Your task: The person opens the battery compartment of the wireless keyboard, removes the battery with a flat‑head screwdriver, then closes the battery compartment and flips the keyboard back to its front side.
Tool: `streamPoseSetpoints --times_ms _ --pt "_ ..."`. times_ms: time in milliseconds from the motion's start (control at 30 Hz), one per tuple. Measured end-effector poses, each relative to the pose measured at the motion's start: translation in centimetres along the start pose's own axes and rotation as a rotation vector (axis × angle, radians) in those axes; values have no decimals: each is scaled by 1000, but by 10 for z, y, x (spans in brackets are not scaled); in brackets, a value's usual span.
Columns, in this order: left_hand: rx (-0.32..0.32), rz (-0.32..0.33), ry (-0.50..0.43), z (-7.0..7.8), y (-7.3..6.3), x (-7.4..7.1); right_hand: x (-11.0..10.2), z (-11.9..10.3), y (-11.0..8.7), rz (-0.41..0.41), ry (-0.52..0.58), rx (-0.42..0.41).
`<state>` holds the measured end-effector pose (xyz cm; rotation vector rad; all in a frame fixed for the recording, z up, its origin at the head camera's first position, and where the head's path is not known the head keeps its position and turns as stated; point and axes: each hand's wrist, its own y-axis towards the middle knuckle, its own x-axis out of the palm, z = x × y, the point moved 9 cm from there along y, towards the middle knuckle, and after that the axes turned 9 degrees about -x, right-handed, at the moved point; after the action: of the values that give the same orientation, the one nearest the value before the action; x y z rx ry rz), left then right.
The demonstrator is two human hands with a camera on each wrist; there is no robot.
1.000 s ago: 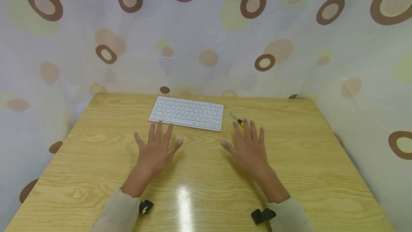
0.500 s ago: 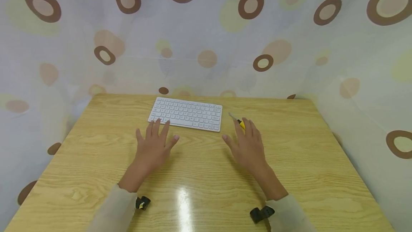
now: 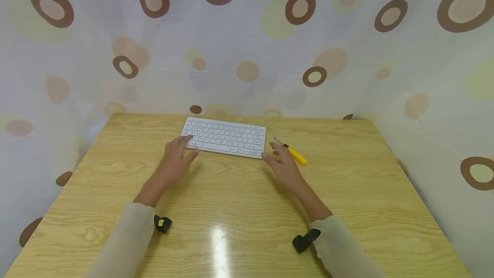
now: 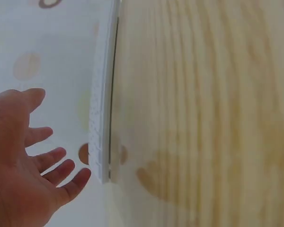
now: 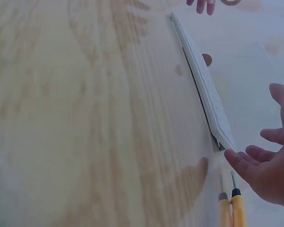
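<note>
A slim white keyboard point(image 3: 224, 135) lies near the back of the wooden table. My left hand point(image 3: 174, 161) hovers at its left end, fingers spread and loosely bent; the left wrist view shows a gap between the fingertips and the keyboard point(image 4: 102, 94). At the keyboard's right end is my right hand point(image 3: 284, 165), fingers relaxed and slightly bent, holding nothing. Beside that hand lies a screwdriver point(image 3: 297, 156) with a yellow handle, a black collar and a thin metal shaft. In the right wrist view the screwdriver point(image 5: 238, 208) is below the right fingers, apart from them.
The glossy wooden table point(image 3: 247, 209) reflects light and nearby things. A pale curtain point(image 3: 247, 25) with brown and yellow circles hangs behind it and at both sides. Black wrist cameras sit at both sleeves.
Both hands have moved apart and turned from palm-down toward palms facing each other, reaching the keyboard's two ends. The screwdriver's yellow handle has come into sight. Keyboard and screwdriver stay put.
</note>
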<state>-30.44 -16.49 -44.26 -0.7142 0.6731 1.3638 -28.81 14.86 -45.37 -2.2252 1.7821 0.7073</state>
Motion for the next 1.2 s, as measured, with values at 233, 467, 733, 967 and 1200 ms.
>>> streamPoseSetpoints --times_ms 233,467,733,967,1200 --pt "-55 0 -98 -22 24 -6 7 9 20 18 -31 25" --pt "-116 -4 -150 -37 46 -11 10 22 34 20 -27 68" --pt "-154 -46 -171 -50 62 -12 13 27 45 48 -24 75" --pt "-157 -56 -177 -55 68 -11 13 31 51 66 -42 84" --pt "-160 -69 -176 -53 71 -11 11 33 56 75 -82 103"
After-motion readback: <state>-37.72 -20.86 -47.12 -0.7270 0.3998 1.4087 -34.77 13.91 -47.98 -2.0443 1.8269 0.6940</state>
